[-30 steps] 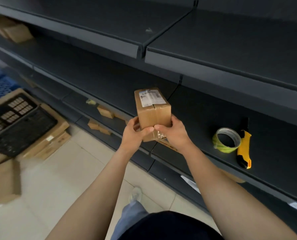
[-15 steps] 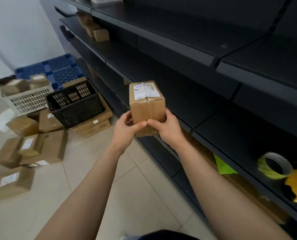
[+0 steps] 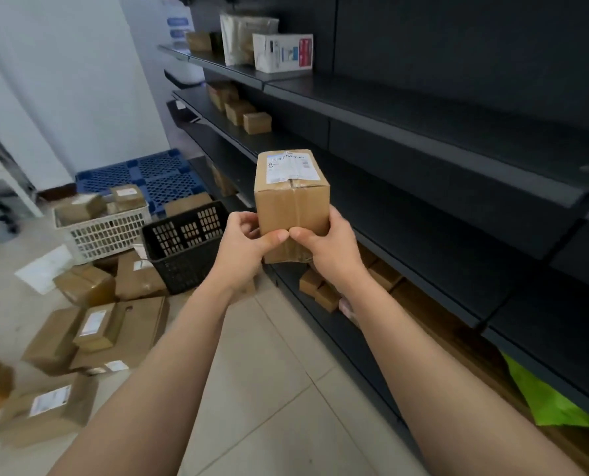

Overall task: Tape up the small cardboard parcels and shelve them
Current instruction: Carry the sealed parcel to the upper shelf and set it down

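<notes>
I hold a small cardboard parcel (image 3: pixel 291 201) upright in front of me, with a white label on its top and clear tape running down its front seam. My left hand (image 3: pixel 241 249) grips its lower left side and my right hand (image 3: pixel 327 249) grips its lower right side, thumbs meeting on the front. The dark metal shelving (image 3: pixel 440 187) runs along my right. Several small brown parcels (image 3: pixel 248 113) sit in a row on a far shelf. The tape roll and the knife are out of view.
On the tiled floor at left stand a black basket (image 3: pixel 186 242) and a white basket (image 3: pixel 104 228) with parcels in it, beside several loose cardboard boxes (image 3: pixel 94 331). A blue pallet (image 3: pixel 148 176) lies by the wall. A white package (image 3: pixel 282 51) sits on the top shelf. Green plastic (image 3: pixel 543 400) lies low at right.
My view has swung left along the aisle, so the tape roll and yellow knife have left the frame. The parcel stays in both hands, carried along towards the far shelves.
</notes>
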Demonstrator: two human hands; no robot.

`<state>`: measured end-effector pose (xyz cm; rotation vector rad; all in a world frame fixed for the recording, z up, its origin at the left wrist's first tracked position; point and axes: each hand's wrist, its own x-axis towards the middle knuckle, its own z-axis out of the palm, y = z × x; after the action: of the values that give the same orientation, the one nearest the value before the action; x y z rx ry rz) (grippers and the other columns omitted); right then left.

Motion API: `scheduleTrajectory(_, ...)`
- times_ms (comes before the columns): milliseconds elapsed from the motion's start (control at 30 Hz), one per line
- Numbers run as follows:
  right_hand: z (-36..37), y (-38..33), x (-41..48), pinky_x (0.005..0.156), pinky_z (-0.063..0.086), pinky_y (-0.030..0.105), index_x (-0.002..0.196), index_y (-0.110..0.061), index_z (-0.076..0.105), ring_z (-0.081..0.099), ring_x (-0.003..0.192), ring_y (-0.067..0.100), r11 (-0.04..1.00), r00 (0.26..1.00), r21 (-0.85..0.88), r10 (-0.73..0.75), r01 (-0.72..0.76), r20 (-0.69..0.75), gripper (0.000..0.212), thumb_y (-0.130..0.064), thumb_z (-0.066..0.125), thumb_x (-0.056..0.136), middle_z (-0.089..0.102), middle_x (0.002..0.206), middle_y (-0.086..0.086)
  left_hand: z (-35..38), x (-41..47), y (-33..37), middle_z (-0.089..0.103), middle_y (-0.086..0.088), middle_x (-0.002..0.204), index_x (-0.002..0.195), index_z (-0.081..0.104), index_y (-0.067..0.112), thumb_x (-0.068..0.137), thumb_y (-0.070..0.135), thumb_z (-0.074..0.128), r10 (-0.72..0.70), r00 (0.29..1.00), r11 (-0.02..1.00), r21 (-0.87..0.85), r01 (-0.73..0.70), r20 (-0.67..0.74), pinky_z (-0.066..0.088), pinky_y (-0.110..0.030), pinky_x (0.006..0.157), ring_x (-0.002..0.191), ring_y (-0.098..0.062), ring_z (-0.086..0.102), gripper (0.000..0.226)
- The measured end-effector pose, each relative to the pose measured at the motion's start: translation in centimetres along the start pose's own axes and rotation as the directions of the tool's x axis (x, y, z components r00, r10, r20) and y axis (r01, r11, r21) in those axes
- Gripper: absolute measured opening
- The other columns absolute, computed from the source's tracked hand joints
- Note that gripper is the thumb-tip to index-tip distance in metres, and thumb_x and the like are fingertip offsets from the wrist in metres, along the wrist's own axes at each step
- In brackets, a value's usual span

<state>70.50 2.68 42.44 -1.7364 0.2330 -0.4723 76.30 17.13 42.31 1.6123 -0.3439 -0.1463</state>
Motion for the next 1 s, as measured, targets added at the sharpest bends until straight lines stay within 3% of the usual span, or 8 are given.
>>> scheduleTrajectory(133,1.8,-1.0,4.4,0.049,0.041,0.001,0.131,-0.026,0.044,0.053,0.087,-0.002,0.999,0.998,-0.001,-0.044,0.044,-0.043,0.052,-0.025,0.069,0.085,0.052,0.098,-0.022,-1.3,4.9,1.0,0.061,0.004,0.116,0.107,0.045,0.027,0.078,0.022,0.077,0.053,0.998,0.999,0.010,-0.053,0.023,0.051,-0.029,0.086,0.109,-0.012,0.060,0.043)
scheduleTrajectory(300,4.3,-1.9,10.6,0.054,0.042,0.006,0.130,-0.028,0.045,0.054,0.085,-0.005,0.995,0.995,0.002,-0.095,0.095,-0.033,0.052,-0.027,0.070,0.084,0.051,0.096,-0.026,-3.3,11.0,2.1,0.060,0.007,0.112,0.101,0.045,0.031,0.079,0.022,0.075,0.119,0.993,0.993,0.018,-0.119,0.008,0.051,-0.026,0.082,0.105,-0.008,0.060,0.038)
scheduleTrajectory(567,10.3,-4.0,19.2,0.066,0.046,0.014,0.117,-0.032,0.047,0.056,0.090,-0.001,0.990,0.988,0.003,-0.143,0.144,-0.049,0.042,-0.026,0.071,0.083,0.056,0.098,-0.021,-8.7,20.7,3.0,0.059,0.009,0.113,0.113,0.044,0.020,0.081,0.021,0.074,0.181,0.983,0.983,0.033,-0.181,0.016,0.049,-0.020,0.078,0.105,-0.007,0.059,0.043)
scheduleTrajectory(667,12.4,-4.9,22.5,0.062,0.044,0.010,0.123,-0.028,0.048,0.055,0.089,-0.003,0.986,0.977,-0.024,-0.166,0.164,-0.131,0.046,-0.027,0.071,0.083,0.055,0.098,-0.022,-10.4,25.6,3.4,0.059,0.005,0.116,0.111,0.045,0.022,0.081,0.024,0.074,0.217,0.972,0.975,0.036,-0.220,0.088,0.051,-0.027,0.083,0.107,-0.010,0.059,0.042)
scheduleTrajectory(933,15.7,-6.9,29.3,0.065,0.044,0.012,0.130,-0.023,0.046,0.055,0.095,0.001,0.981,0.907,-0.119,-0.189,0.155,-0.376,0.051,-0.030,0.069,0.085,0.058,0.108,-0.012,-12.2,36.8,5.1,0.060,0.008,0.113,0.102,0.046,0.032,0.078,0.027,0.076,0.305,0.894,0.952,-0.071,-0.298,0.327,0.051,-0.016,0.071,0.103,-0.005,0.060,0.039)
scheduleTrajectory(1000,15.2,-7.3,30.9,0.066,0.043,0.010,0.132,-0.025,0.044,0.054,0.093,-0.003,0.976,0.883,-0.154,-0.205,0.153,-0.422,0.053,-0.030,0.069,0.085,0.056,0.107,-0.017,-11.0,39.2,5.6,0.059,0.007,0.114,0.102,0.045,0.032,0.079,0.026,0.076,0.319,0.870,0.947,-0.104,-0.303,0.375,0.051,-0.019,0.077,0.105,-0.006,0.059,0.039)
